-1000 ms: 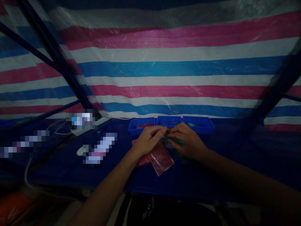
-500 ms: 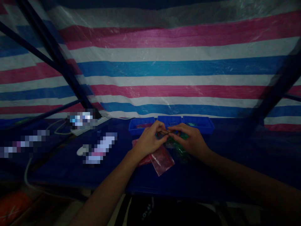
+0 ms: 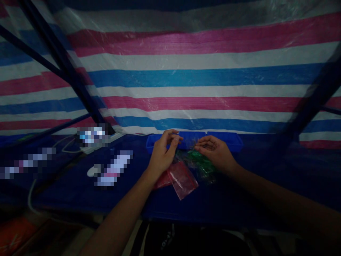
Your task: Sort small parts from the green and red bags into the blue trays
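My left hand is raised above the red zip bags, its thumb and fingers apart with nothing visible between them. To its right, the fingertips of my right hand are pinched together on what looks like a small clear plastic bag, faint against the blue trays behind. Under my right hand lies a heap of green plastic bags, with some clear film beside it. The red bags lie flat and overlap, partly below my left wrist.
Three blue trays stand in a row at the back of the blue table. On the left are a white mouse-like object, a blurred-out flat item and a power strip with cables. A striped sheet hangs behind.
My hands were together, pinching something small between them. They have since parted: the left moved left and its fingers spread, while the right stays pinched near the middle tray.
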`<state>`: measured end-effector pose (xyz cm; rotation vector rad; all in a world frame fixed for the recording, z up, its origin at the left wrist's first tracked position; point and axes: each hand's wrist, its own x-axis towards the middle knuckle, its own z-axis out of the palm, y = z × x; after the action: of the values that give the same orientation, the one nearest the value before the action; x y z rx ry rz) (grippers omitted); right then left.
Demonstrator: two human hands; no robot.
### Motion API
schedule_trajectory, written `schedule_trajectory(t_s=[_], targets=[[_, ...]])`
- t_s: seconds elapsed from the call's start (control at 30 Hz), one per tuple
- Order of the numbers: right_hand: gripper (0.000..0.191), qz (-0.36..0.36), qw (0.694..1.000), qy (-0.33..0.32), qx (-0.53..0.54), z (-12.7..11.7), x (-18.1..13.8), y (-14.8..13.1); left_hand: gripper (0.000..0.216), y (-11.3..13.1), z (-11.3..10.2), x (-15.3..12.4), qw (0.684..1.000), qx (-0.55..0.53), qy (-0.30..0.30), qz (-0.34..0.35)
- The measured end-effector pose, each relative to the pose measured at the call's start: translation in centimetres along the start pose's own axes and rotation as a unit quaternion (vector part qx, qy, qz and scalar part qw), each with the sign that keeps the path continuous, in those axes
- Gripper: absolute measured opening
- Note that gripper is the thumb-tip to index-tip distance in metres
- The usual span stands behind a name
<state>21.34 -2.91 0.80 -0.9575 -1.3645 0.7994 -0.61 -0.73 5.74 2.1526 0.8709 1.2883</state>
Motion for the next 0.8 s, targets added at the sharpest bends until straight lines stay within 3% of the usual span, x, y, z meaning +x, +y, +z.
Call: schedule_trajectory(t_s=[0.17, 0.3, 0.5, 0.6, 0.8], targets=[[0.015, -0.105, 0.981, 0.060, -0.152, -2.2, 1.1, -0.3, 0.024, -0.4, -0.2, 0.2, 0.990, 0.125, -0.053, 0.027], [0.009, -0.219, 0.923, 0.065, -0.309, -3.3, 1.9, -0.3, 0.020, -1.0, 0.3, 0.1, 0.973, 0.185, -0.124, 0.060], [0.022, -0.278, 0.854, -0.043, -0.438, -3.1, 2.0, 0.5, 0.033, -2.5, 0.8, -0.5, 0.953, 0.208, -0.202, 0.091], [0.029, -0.277, 0.846, -0.057, -0.453, -2.7, 1.5, 0.6, 0.038, -3.1, 0.9, -0.6, 0.946, 0.218, -0.225, 0.088], [0.025, -0.295, 0.836, -0.130, -0.443, -2.1, 0.9, 0.2, 0.038, -3.5, 0.9, -0.6, 0.937, 0.232, -0.251, 0.076]])
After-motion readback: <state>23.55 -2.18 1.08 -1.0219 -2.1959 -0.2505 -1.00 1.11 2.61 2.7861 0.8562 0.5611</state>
